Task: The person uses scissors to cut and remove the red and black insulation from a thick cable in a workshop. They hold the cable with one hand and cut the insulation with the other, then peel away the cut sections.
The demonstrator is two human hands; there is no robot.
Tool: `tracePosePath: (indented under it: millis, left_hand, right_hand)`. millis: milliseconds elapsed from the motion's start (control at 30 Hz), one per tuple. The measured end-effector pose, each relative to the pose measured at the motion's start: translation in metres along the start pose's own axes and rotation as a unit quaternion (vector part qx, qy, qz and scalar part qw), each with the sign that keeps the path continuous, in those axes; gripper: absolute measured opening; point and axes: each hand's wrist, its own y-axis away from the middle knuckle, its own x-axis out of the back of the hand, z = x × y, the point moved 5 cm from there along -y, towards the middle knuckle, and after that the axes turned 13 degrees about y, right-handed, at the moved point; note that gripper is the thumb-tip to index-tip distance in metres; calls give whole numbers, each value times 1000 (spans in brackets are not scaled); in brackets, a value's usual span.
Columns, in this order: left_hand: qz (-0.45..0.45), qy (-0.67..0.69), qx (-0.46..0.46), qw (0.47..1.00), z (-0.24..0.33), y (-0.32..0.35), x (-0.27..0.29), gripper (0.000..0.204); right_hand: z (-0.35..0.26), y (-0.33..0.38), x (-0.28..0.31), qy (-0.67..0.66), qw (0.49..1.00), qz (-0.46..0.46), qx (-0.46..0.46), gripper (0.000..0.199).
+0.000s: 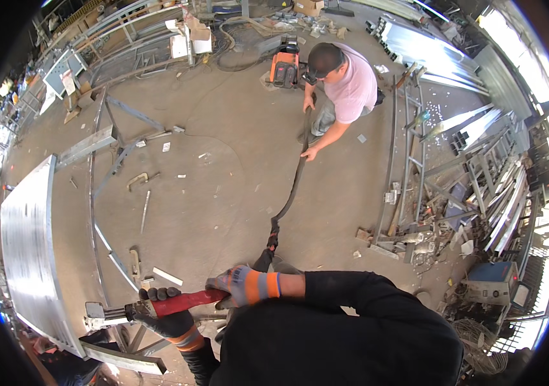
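Observation:
A red-bodied handheld power tool (187, 302) with a dark front end is held level in front of me; its exact kind is not plain. My left hand (165, 315), in a dark glove with an orange band, wraps round its front. At the rear, my right hand (247, 285), in a grey and orange glove, closes on the red body. The tool's front points left, towards a metal frame (49, 231) with a shiny sheet. A thick black hose (297, 177) runs from beside my right hand to a co-worker (345, 83), who grips it with both hands; its near end is hidden.
Behind the co-worker stands an orange and black machine (284, 69). Clamps (138, 180) and offcuts lie on the floor. On the right are a long steel frame (409, 141), metal scraps (506, 193), a grey-blue box-shaped machine (492, 282) and a fan (480, 344).

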Motion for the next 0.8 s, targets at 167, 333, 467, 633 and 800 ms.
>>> tracePosePath:
  millis: [167, 333, 467, 633, 800]
  left_hand:
    - [-105, -37, 23, 994, 20, -24, 3, 46]
    - [-93, -141, 6, 986, 33, -37, -13, 26]
    - [-122, -156, 86, 976, 23, -64, -35, 37]
    - [52, -215, -69, 973, 0, -62, -64, 82]
    - [11, -211, -103, 972, -12, -72, -90, 49]
  right_hand:
    - [-35, -36, -14, -5, 994, -95, -46, 62]
    - [-50, -59, -36, 62, 990, -102, -69, 65]
    - [-42, -67, -23, 65, 993, -67, -77, 62]
    - [-29, -57, 26, 40, 997, 13, -69, 53]
    - [-19, -59, 41, 89, 995, -19, -44, 58]
